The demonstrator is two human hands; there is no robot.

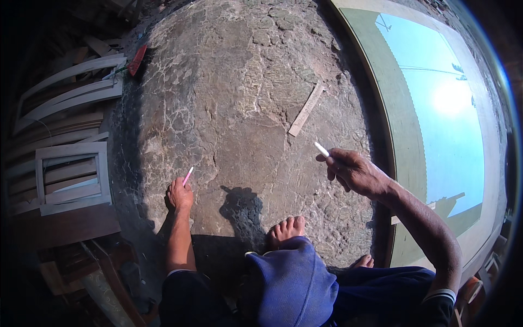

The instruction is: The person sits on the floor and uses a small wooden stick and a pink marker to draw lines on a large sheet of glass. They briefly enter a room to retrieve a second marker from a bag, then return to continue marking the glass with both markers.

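My left hand (179,195) is low over the cracked concrete floor (245,151), its fingers closed on a slim pink stick with a white tip (188,175), perhaps a pen or marker. Farther right, my right hand (347,168) is raised and pinches a white cylindrical stick (321,149) between thumb and fingers; what it is exactly cannot be told. A short flat wooden strip (306,108) lies on the floor ahead of that hand. Beneath my right forearm is a large panel with a shiny, sky-reflecting surface (449,143) and a pale border.
White-painted wooden frames (104,171) and stacked boards (69,169) lie along the left. A red plastic piece (137,60) with a green handle rests by them. My bare foot (288,229) and blue cloth over my knee (298,282) are close in front.
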